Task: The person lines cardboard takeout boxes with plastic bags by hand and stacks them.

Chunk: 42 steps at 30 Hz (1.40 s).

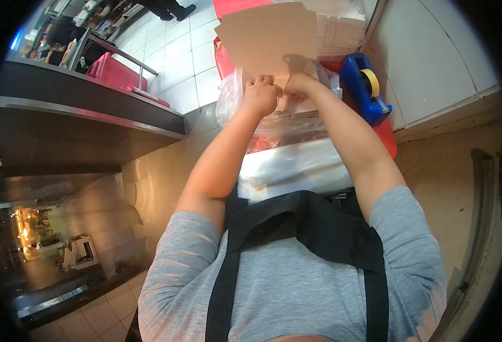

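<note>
A plain light-brown cardboard box [269, 35] stands before me with its wide lid panel raised at the back. My left hand [262, 96] is at its near left part, the fingers curled over the cardboard. Close beside it, my right hand [301, 85] is bent down at the near wall, its fingers closed against the cardboard and partly hidden. A shadow of the right hand falls on the panel. Clear plastic bags [228, 101] lie under and around the box. Nearer my body is a stack of clear plastic film or bags [293, 171].
To the right sits a blue tape dispenser [354, 85] with a yellow roll, on a red surface [385, 138] against the wall. White containers [342, 34] are stacked behind. A dark counter [85, 108] runs along the left, with a pink bin [114, 71] and people beyond.
</note>
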Each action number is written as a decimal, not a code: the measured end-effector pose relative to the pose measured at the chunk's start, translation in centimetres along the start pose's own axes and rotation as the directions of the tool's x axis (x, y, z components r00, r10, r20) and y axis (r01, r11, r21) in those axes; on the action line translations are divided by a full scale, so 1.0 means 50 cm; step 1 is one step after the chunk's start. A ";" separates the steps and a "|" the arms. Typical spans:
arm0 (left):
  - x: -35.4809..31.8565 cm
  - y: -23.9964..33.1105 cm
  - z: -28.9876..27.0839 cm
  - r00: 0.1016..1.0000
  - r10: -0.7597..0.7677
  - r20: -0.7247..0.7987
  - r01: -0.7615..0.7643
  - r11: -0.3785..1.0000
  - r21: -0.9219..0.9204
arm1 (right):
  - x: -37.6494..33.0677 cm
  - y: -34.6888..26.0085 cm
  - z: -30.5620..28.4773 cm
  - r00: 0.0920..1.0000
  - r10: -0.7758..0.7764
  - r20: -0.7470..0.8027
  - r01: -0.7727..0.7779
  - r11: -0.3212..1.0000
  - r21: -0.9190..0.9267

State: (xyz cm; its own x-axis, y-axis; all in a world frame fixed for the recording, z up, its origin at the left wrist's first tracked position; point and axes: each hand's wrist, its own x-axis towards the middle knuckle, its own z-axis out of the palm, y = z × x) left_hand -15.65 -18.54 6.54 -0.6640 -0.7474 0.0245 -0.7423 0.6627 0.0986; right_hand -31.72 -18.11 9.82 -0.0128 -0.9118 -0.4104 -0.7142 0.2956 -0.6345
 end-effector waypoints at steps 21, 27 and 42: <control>-0.433 0.125 0.034 0.959 0.284 0.021 -0.270 0.930 -0.251 | -0.344 0.221 0.120 0.432 -0.887 -0.164 0.873 0.456 -0.170; -0.413 0.137 0.136 1.000 -0.010 0.022 0.014 0.982 -0.188 | -0.335 0.330 0.193 0.764 -0.638 -0.096 0.474 0.657 -0.586; -0.380 0.047 0.095 0.986 -0.051 -0.160 -0.022 0.905 -0.424 | -0.283 0.335 0.181 0.774 -0.518 -0.364 0.546 0.837 -0.031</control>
State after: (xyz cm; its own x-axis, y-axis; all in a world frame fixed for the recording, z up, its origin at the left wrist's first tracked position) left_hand -5.18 -2.56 1.56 -0.6020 -0.7782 0.1788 -0.6192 0.5964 0.5108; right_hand -37.19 2.35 -0.92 0.1055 -0.9628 0.2489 -0.6266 -0.2587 -0.7351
